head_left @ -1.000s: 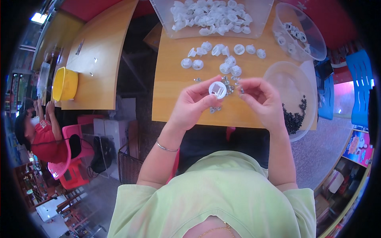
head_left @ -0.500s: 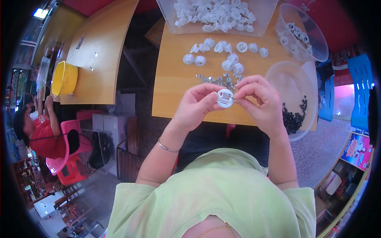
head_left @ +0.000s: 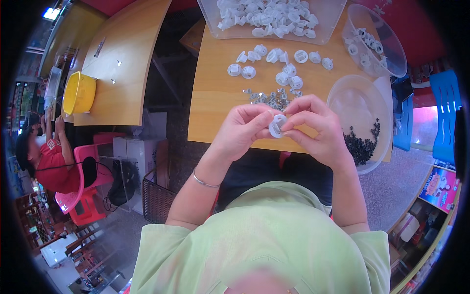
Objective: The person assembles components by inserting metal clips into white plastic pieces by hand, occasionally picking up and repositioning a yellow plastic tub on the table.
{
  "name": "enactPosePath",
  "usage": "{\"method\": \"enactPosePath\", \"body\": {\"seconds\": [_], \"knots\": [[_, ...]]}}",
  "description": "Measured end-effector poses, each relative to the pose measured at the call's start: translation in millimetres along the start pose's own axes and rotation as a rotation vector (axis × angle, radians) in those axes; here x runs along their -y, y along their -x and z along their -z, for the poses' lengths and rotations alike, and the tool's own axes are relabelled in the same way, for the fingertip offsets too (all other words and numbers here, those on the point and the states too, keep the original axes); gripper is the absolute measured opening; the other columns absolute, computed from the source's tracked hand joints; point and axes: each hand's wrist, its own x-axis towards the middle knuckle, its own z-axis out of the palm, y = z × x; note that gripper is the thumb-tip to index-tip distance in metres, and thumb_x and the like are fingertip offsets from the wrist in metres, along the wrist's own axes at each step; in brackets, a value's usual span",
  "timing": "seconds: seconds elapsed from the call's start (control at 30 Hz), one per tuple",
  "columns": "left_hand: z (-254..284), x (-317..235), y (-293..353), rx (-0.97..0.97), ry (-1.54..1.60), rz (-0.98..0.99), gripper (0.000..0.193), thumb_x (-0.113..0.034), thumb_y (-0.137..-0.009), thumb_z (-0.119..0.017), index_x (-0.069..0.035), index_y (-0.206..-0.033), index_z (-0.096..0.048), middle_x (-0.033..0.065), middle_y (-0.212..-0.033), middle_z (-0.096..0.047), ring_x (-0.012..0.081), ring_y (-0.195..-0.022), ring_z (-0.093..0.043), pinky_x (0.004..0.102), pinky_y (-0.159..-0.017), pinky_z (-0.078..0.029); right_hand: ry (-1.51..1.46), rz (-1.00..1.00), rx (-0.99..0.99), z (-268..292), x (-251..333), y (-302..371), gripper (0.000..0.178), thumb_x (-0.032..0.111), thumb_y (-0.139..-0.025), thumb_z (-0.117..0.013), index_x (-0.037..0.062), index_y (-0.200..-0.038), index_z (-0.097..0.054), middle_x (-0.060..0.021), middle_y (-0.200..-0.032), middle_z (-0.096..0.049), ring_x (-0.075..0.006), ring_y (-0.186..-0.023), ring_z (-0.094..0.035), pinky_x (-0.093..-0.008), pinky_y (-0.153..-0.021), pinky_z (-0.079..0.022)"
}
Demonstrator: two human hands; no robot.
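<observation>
White cap [head_left: 277,125]: I see it held above the worktop [head_left: 215,98] edge, between both hands.
Left hand [head_left: 243,130]: fingers pinch its left rim.
Right hand [head_left: 313,125]: fingers pinch its right side (equally near).
Axis: its flat face tilts toward me.

Head cam looks straight down; hands near; table [head_left: 215,98] beyond.

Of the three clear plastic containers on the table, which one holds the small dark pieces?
The round bowl nearest the right hand, at the table's right edge. Its dark pieces contrast with the white parts in the other two.
</observation>
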Motion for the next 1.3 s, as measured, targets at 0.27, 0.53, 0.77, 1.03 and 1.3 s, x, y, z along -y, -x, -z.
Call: {"method": "enactPosePath", "body": {"seconds": [0.27, 0.53, 0.77, 1.03, 1.3], "knots": [[-8.4, -1.4, -1.0, -0.019, -0.057, -0.025, 0.019, -0.008, -0.087, -0.058, 0.003, -0.103, -0.062, 0.0065, -0.100, -0.058, 0.0151, -0.093, -0.060, 0.0286, -0.083, -0.052, -0.049, -0.104, -0.130, -9.9, -0.2, 0.9, 0.014, 0.005, -0.070, -0.071, 0.0025, -0.080, -0.062, -0.0073, -0.089, -0.057, -0.0162, -0.076, -0.059, -0.0258, -0.067, -0.048], [-13.5, 0.5, 0.5, -0.077, -0.285, -0.204, 0.018, -0.005, -0.086, -0.059, 0.001, -0.103, -0.063, 0.0046, -0.093, -0.055, 0.0132, -0.087, -0.058, 0.0271, -0.081, -0.053, -0.224, -0.117, -0.217, -22.1, -4.5, 2.7, 0.019, 0.000, -0.072, -0.068, -0.0001, -0.088, -0.057, -0.0075, -0.088, -0.056, -0.0139, -0.075, -0.058, -0.0248, -0.071, -0.049], [-19.1, 3.0, 1.6, -0.115, -0.094, -0.171, 0.021, -0.002, -0.085, -0.059, 0.002, -0.106, -0.061, 0.0064, -0.097, -0.062, 0.0127, -0.089, -0.060, 0.0258, -0.080, -0.051, -0.471, -0.345, -0.145, -16.7, -4.7, 4.8, 0.019, 0.000, -0.081, -0.060, 0.0002, -0.099, -0.055, -0.0038, -0.089, -0.055, -0.0097, -0.080, -0.056, -0.0233, -0.077, -0.046], [-15.7, -1.4, 7.7, -0.134, -0.272, -0.179, 0.026, 0.002, -0.083, -0.059, 0.003, -0.108, -0.060, 0.0087, -0.100, -0.063, 0.0124, -0.095, -0.060, 0.0235, -0.084, -0.048, -0.413, -0.328, -0.161, -19.2, -3.1, 8.2, 0.017, -0.003, -0.080, -0.058, -0.0011, -0.097, -0.057, -0.0054, -0.086, -0.060, -0.0102, -0.079, -0.060, -0.0229, -0.073, -0.050], [-23.9, 0.2, 8.2, -0.237, -0.520, -0.270, 0.026, 0.006, -0.080, -0.057, 0.003, -0.104, -0.063, 0.0102, -0.105, -0.059, 0.0118, -0.091, -0.060, 0.0208, -0.079, -0.050, -0.169, -0.332, -0.167, -18.8, 4.6, 6.5, 0.014, -0.001, -0.075, -0.062, -0.0003, -0.088, -0.055, -0.0056, -0.077, -0.061, -0.0110, -0.070, -0.062, -0.0239, -0.067, -0.052]]}}
